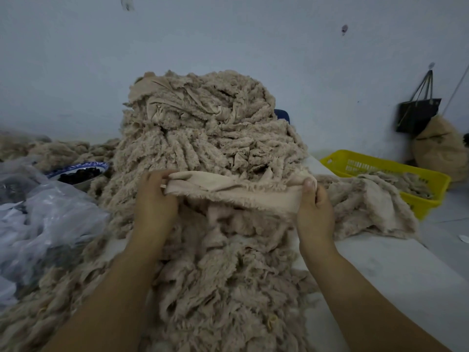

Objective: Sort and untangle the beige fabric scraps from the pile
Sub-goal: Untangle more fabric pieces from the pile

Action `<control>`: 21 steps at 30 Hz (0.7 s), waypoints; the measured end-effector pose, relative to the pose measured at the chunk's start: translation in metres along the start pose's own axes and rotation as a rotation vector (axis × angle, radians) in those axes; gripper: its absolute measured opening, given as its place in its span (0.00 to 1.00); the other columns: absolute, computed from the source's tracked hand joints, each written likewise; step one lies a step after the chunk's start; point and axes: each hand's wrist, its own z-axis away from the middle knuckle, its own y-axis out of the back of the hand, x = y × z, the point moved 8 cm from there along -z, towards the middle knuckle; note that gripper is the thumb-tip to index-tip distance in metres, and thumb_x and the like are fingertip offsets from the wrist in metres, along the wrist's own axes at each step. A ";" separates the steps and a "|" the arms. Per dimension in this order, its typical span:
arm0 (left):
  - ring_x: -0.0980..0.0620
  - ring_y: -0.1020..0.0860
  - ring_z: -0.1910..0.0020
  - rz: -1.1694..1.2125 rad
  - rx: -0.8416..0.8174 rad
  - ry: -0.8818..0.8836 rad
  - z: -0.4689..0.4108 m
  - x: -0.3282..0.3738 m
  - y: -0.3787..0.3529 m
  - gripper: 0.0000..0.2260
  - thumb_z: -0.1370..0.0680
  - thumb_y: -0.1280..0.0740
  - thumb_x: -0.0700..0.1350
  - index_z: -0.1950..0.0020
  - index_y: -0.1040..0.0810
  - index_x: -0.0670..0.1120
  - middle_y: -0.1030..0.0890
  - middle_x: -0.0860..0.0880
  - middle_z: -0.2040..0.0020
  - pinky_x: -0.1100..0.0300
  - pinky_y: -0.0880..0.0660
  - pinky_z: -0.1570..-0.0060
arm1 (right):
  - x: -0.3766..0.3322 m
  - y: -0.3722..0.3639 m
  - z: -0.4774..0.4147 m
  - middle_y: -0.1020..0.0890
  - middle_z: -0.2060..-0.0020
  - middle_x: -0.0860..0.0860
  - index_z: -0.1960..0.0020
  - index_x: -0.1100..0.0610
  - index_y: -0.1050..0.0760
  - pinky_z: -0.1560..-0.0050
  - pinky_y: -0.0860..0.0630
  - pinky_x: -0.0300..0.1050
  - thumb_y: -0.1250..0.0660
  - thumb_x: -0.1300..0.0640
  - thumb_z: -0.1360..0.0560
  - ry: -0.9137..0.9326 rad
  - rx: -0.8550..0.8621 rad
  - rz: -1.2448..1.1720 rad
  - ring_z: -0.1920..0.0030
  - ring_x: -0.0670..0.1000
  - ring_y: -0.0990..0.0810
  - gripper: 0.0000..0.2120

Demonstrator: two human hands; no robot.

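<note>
A tall pile of beige fleecy fabric scraps rises in the middle of the white table and spills toward me. A long beige strip is stretched level in front of the pile, its smooth backing toward me. My left hand pinches the strip's left end. My right hand grips its right end, thumb on top. More loose scraps lie under and between my forearms.
A yellow plastic basket with scraps stands at the right, a flat scrap in front of it. At left lie clear plastic bags and a blue-rimmed bowl of dark items. A black bag hangs on the wall above a stuffed sack.
</note>
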 end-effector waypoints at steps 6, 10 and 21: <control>0.53 0.25 0.76 0.306 -0.020 0.204 0.006 -0.012 -0.006 0.27 0.24 0.48 0.32 0.50 0.22 0.64 0.18 0.49 0.57 0.57 0.32 0.81 | 0.015 -0.006 0.001 0.25 0.62 0.51 0.54 0.54 0.27 0.60 0.30 0.51 0.45 0.45 0.16 -0.064 -0.061 0.045 0.61 0.52 0.26 0.16; 0.65 0.26 0.72 0.188 -0.134 0.133 0.007 -0.002 -0.021 0.20 0.19 0.46 0.38 0.40 0.25 0.61 0.21 0.59 0.54 0.60 0.30 0.72 | 0.021 -0.005 0.000 0.38 0.69 0.50 0.61 0.56 0.39 0.66 0.42 0.47 0.43 0.48 0.17 -0.083 -0.074 0.070 0.70 0.49 0.41 0.17; 0.53 0.33 0.29 0.115 -0.364 -0.297 0.040 0.037 -0.046 0.20 0.20 0.46 0.41 0.28 0.27 0.47 0.27 0.50 0.29 0.55 0.36 0.28 | -0.012 -0.016 0.013 0.33 0.43 0.48 0.37 0.57 0.28 0.41 0.28 0.54 0.39 0.56 0.20 0.248 -0.084 0.359 0.40 0.54 0.29 0.13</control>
